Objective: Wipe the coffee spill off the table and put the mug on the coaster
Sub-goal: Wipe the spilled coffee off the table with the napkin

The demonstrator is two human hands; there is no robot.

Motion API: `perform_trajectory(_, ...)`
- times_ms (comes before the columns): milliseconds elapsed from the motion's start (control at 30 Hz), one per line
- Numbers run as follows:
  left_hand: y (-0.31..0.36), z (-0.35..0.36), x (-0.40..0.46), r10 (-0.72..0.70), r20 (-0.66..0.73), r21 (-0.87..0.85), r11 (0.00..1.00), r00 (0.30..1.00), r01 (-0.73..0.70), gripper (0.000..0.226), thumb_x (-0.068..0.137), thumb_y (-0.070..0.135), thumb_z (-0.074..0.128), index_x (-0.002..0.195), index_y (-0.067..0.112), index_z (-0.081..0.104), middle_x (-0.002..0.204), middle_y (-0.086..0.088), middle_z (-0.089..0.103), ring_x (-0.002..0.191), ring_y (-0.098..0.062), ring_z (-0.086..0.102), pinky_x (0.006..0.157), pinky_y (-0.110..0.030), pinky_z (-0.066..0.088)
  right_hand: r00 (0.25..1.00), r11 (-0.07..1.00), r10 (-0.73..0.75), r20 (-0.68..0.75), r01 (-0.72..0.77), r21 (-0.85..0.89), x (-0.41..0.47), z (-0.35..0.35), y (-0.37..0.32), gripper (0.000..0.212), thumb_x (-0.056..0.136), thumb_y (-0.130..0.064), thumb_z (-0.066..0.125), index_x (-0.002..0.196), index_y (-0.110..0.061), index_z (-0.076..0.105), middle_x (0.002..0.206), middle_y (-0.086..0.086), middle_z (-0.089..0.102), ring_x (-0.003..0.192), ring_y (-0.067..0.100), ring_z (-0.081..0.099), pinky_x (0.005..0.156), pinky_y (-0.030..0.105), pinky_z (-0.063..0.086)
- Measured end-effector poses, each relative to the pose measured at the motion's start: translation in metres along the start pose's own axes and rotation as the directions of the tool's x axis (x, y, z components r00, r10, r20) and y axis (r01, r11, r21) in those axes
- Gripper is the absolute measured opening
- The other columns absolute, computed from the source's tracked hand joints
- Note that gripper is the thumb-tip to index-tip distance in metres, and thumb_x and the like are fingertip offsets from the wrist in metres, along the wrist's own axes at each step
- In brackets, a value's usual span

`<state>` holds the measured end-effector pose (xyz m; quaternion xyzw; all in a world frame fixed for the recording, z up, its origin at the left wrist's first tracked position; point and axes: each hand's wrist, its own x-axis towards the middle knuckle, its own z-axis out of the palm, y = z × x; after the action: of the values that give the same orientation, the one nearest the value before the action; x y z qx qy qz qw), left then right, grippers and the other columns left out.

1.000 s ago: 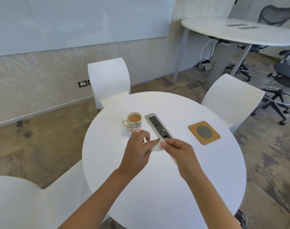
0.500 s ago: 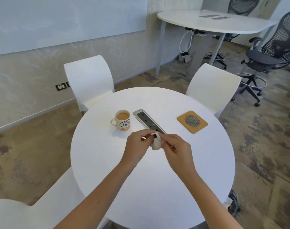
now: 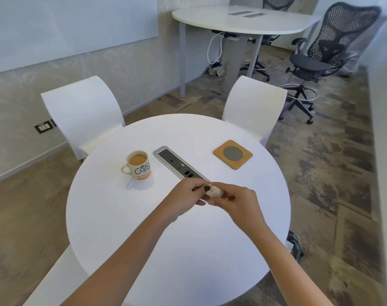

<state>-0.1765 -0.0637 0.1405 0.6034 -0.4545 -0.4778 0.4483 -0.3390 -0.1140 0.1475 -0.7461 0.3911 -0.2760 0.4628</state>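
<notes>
While both hands, left hand (image 3: 183, 195) and right hand (image 3: 239, 202), pinch a crumpled tissue wad (image 3: 214, 192) together above the bench (image 3: 144, 228), the full mug (image 3: 138, 164) waits at ten o'clock, coaster (image 3: 232, 154) at one (well apart). No spill shows clearly; a careless sweep could knock that mug and slop more coffee.

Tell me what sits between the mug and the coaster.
Head view: the silver power-socket strip set in the table lies between the mug and the coaster, angled; otherwise bare tabletop.
</notes>
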Motion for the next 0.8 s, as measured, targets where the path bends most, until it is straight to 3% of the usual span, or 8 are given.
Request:
perform_trajectory(100, 0.005, 0.017, 0.01, 0.014, 0.129, -0.013, 1.0, 0.991, -0.013, 0.023, 0.098, 0.025, 0.053, 0.096, 0.033, 0.074, 0.097, 0.011, 0.072, 0.094, -0.009, 0.068, 0.078, -0.019, 0.052, 0.998, 0.997, 0.013, -0.067, -0.018, -0.074, 0.004, -0.023, 0.01, 0.022, 0.07, -0.029, 0.079, 0.089, -0.04, 0.073, 0.083, -0.018, 0.073, 0.081, 0.005, 0.065, 0.073, 0.023, 0.052)
perform_trajectory(200, 0.007, 0.043, 0.024, 0.067, 0.132, -0.006, 0.998, 0.989, -0.066, 0.021, 0.094, 0.028, 0.06, 0.086, 0.041, 0.075, 0.087, 0.027, 0.064, 0.092, -0.009, 0.066, 0.083, -0.022, 0.053, 0.994, 0.999, 0.037, -0.102, -0.037, 0.0, 0.008, -0.045, 0.025, 0.023, 0.069, -0.018, 0.082, 0.085, -0.033, 0.075, 0.087, -0.005, 0.068, 0.077, 0.011, 0.068, 0.075, 0.028, 0.056)
perform_trajectory(333, 0.004, 0.082, 0.048, -0.017, 0.006, -0.105, 0.994, 1.0, 0.017, 0.016, 0.09, 0.028, 0.067, 0.097, 0.019, 0.077, 0.101, 0.004, 0.072, 0.094, -0.012, 0.07, 0.084, -0.023, 0.054, 0.993, 0.997, 0.059, -0.102, -0.054, 0.05, 0.007, -0.078, 0.049, 0.031, 0.07, -0.008, 0.08, 0.097, -0.023, 0.072, 0.096, -0.005, 0.066, 0.073, 0.011, 0.07, 0.07, 0.019, 0.055)
perform_trajectory(467, 0.006, 0.131, 0.073, -0.079, -0.027, -0.147, 0.986, 0.997, 0.074, 0.015, 0.092, 0.021, 0.064, 0.097, 0.015, 0.077, 0.097, -0.003, 0.076, 0.091, -0.015, 0.072, 0.082, -0.021, 0.053, 0.993, 0.996, 0.06, -0.106, -0.053, 0.067, 0.001, -0.121, 0.081, 0.043, 0.074, 0.0, 0.076, 0.111, -0.02, 0.068, 0.101, -0.009, 0.067, 0.076, 0.003, 0.069, 0.069, 0.011, 0.052)
perform_trajectory(633, 0.004, 0.203, 0.104, -0.152, -0.114, -0.245, 0.962, 0.982, 0.121, 0.007, 0.087, 0.013, 0.069, 0.087, 0.013, 0.076, 0.088, -0.01, 0.076, 0.085, -0.021, 0.073, 0.075, -0.024, 0.056, 0.983, 0.997, 0.071, -0.171, -0.068, 0.02, -0.002, -0.171, 0.128, 0.038, 0.075, -0.006, 0.077, 0.106, -0.027, 0.071, 0.094, -0.014, 0.071, 0.079, 0.004, 0.068, 0.072, 0.016, 0.054)
perform_trajectory(800, -0.005, 0.272, 0.135, -0.251, -0.212, -0.321, 0.931, 0.945, 0.175, 0.021, 0.087, 0.012, 0.069, 0.107, 0.008, 0.066, 0.085, -0.01, 0.074, 0.077, -0.019, 0.074, 0.067, -0.023, 0.057, 0.973, 0.995, 0.082, -0.216, -0.093, -0.042, 0.0, -0.222, 0.184, 0.026, 0.077, -0.01, 0.076, 0.091, -0.026, 0.061, 0.079, -0.017, 0.068, 0.076, -0.003, 0.064, 0.064, 0.013, 0.052)
